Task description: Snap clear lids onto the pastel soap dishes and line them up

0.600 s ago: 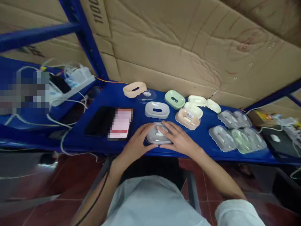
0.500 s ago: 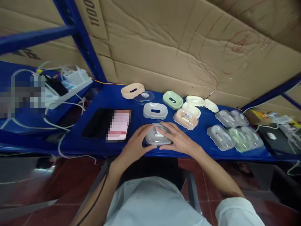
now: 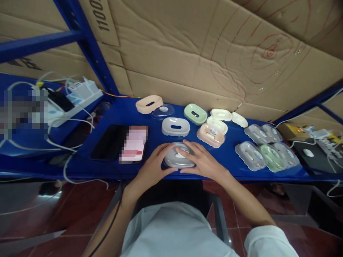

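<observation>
Still clamps lidded gray dish between left hand and right hand, six o'clock from open lavender dish; shows no change, hence no visible headway.

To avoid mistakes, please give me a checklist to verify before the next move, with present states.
1. Left hand on grey dish: ok.
2. Right hand on grey dish: ok, fingers over its top.
3. Grey dish closed all round: cannot tell, hands hide part.
4. Pale grey dish behind it covered: not ok, uncovered.
5. Back-left peach dish covered: not ok, clear lid beside it.
</observation>
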Motion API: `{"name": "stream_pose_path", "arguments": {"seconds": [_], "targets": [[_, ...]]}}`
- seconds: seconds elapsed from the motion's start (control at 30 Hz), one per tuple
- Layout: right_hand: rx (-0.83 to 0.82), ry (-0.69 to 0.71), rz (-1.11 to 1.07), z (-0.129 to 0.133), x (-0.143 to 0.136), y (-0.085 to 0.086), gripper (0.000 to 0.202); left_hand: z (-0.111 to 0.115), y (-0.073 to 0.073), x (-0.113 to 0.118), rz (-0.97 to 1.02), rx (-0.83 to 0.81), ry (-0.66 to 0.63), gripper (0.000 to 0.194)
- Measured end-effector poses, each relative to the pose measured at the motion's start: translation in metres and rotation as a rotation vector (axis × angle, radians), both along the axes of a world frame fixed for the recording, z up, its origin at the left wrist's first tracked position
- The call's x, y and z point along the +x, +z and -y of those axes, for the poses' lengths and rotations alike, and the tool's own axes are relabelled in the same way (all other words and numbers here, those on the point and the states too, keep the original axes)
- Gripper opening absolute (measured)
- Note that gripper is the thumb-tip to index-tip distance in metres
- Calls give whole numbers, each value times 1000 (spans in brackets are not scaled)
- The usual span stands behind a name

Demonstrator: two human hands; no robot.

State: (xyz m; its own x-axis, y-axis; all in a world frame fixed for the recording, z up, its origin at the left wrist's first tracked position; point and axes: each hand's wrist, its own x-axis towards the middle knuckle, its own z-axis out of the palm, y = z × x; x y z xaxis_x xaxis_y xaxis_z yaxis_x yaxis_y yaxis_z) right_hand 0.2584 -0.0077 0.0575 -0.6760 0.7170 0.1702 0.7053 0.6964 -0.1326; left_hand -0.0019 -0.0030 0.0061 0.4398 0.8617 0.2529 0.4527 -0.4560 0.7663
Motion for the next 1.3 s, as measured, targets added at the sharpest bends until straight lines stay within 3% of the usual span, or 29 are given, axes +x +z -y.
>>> {"name": "stream_pose_path", "arguments": {"seconds": [0.37,0.7,0.97,1.13,1.23,1.3], "targets": [[3,58,-106,-10,1,-10,78,3,3,3,-4,-58,25,82],[-62,45,-152,-9,6,-11,89,5,4,2,-15,-59,28,84],[-39,8,-69,-10,3,-5,76,4,4,2,-3,-78,33,86],[-97,21,-66,-18,3,-11,85,5,6,2,-21,-72,34,86],[-75,28,-38,-10,5,-4,83,6,7,1,-22,-33,27,90],[22,4,-59,-1,17,10,78,7,7,1,-17,-31,40,93]]}}
